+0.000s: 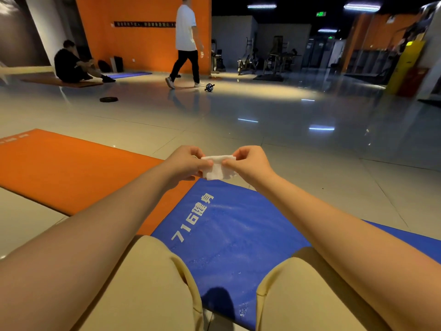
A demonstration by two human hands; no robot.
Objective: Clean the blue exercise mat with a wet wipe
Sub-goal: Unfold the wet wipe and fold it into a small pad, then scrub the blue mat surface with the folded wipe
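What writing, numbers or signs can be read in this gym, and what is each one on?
"716健身": white print on the blue exercise mat.
White print at the far corner of the orange mat: too slanted to read.
Black strip sign on the orange wall: characters too blurred to read.
Green exit sign near the ceiling: too small to read.

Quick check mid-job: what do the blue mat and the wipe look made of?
Blue mat: probably vinyl-skinned foam; smooth, faintly glossy surface with damp-looking speckles and printed white lettering. Wipe: apparently soft nonwoven fabric; white, matte, folded, pinched between the left hand and right hand.
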